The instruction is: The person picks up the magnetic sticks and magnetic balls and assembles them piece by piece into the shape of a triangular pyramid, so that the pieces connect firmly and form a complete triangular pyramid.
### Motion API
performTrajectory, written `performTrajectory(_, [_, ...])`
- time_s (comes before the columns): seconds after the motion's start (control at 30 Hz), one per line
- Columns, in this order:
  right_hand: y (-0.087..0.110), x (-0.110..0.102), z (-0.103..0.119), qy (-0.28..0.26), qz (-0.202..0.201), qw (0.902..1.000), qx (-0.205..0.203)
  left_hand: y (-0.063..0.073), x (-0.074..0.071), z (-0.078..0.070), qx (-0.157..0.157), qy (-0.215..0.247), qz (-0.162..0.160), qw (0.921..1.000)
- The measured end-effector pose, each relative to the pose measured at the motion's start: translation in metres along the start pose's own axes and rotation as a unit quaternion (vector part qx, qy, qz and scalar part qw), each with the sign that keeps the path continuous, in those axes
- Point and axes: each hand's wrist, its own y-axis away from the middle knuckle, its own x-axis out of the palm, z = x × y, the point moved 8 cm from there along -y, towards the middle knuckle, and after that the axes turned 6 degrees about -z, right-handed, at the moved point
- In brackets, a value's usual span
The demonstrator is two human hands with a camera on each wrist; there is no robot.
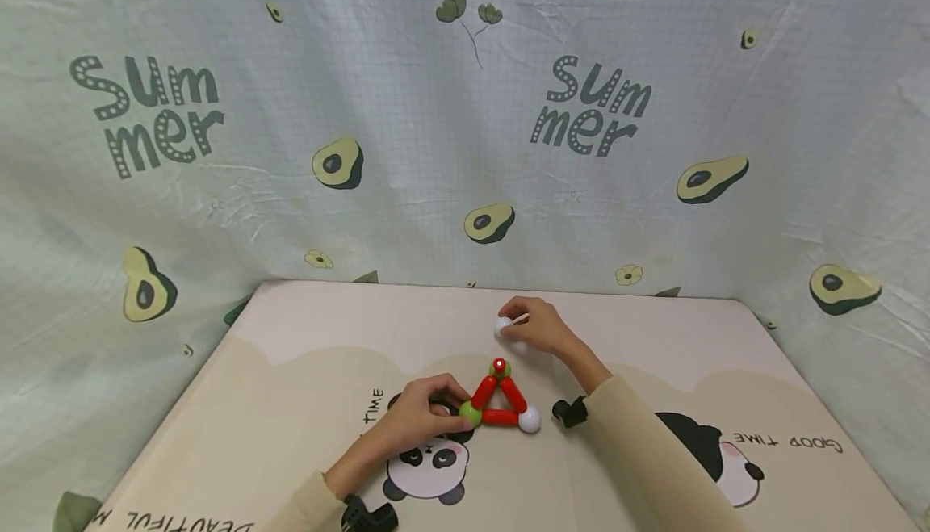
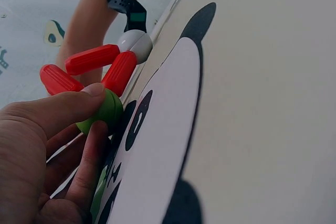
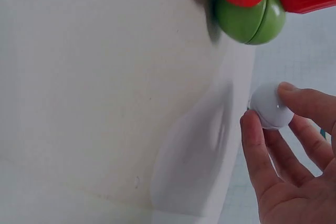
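A triangle of red rods (image 1: 500, 417) lies on the table, with a green ball (image 1: 470, 413) at its left corner, a second green ball (image 3: 249, 17) at the far corner and a white ball (image 1: 529, 420) at the right. From above, a red rod end with a pale centre shows over the far green ball. My left hand (image 1: 421, 417) pinches the left green ball between thumb and fingers, as the left wrist view also shows. Beyond the triangle, my right hand (image 1: 536, 326) holds a loose white ball (image 3: 271, 106) by its fingertips, apart from the rods.
The table cover (image 1: 305, 387) is printed with pandas and lettering. Behind the far table edge hangs a pale curtain (image 1: 407, 96) with avocado prints. Each wrist wears a dark strap-on device, such as the right one (image 1: 570, 412).
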Motion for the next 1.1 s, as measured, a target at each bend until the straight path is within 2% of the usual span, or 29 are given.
performTrajectory(0.33, [0.019,-0.013,0.009,-0.013,-0.028,0.9995,0.001,0.001,-0.001,-0.003,0.001,-0.008,-0.004,1.0])
performTrajectory(0.63, [0.046,-0.026,0.021,-0.061,-0.051,0.9968,-0.005,0.001,-0.001,-0.003,0.006,-0.005,-0.001,1.0])
performTrajectory(1.1, [0.088,-0.037,0.045,-0.118,-0.042,0.9916,-0.034,0.002,-0.001,-0.005,0.001,-0.005,-0.003,1.0])
